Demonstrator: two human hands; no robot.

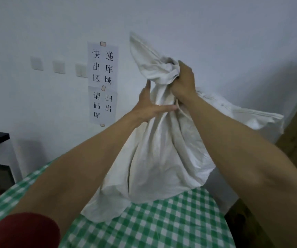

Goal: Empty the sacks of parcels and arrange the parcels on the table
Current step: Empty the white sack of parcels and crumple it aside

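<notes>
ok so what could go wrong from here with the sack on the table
Only the right hand grips the sack, at its bunched neck. The left hand just lies flat against it, so the sack could slump or tip if that grip slips. It stands close to the far right edge of the table, so its contents might spill off once it opens.

1 wide-angle head view looks forward and a little down, close over the green-and-white checked worktop point(179, 222), facing the pale painted wall point(233, 33) just behind it.
</notes>
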